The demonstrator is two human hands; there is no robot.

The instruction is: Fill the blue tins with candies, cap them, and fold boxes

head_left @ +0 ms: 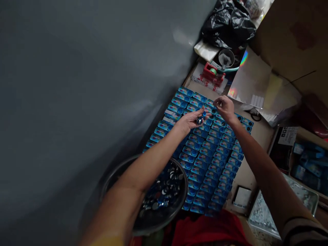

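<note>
My left hand [191, 119] is turned palm up and holds a few small round blue pieces [201, 118], some with a shiny face. To its right, my right hand [224, 107] hovers over the far rows with its fingertips pinched together; whatever may be between them is hidden. Beneath both hands lie many small blue printed cards [196, 160] in close slanting rows. Several cards at the far right carry a dark round spot, while others show a blue circle. Under my left forearm stands a dark round basin [185, 191] with many small shiny round pieces inside.
A red tape dispenser [214, 74] and a black plastic bag [228, 25] are at the far end. To the right are clear plastic sheets [252, 80], a cardboard box [311, 135] of blue packs and a metal tray [266, 213]. A grey wall [77, 85] borders the left.
</note>
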